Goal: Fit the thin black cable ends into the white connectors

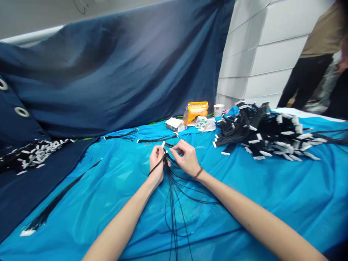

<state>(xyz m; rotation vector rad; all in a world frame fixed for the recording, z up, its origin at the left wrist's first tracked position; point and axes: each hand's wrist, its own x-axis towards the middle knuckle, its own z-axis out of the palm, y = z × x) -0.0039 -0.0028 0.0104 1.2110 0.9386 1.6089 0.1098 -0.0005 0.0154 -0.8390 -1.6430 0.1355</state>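
My left hand (157,165) is closed around a bundle of thin black cables (171,195) near the middle of the view. A small white connector (163,144) pokes up above its fingertips. Beside it on the right, my right hand (186,156) has thumb and index finger pinched together close to the connector end. What sits in that pinch is too small to make out. Loose cable strands fan out below both hands, some running toward the near edge and some to the right under my right forearm.
On the right lies a large heap of black cables with white connectors (255,134); a smaller pile (35,154) is at far left. One cable bundle (54,203) rests left. An orange bag (197,111), paper cup (218,110) and small box (175,125) stand behind. A person (312,54) stands back right.
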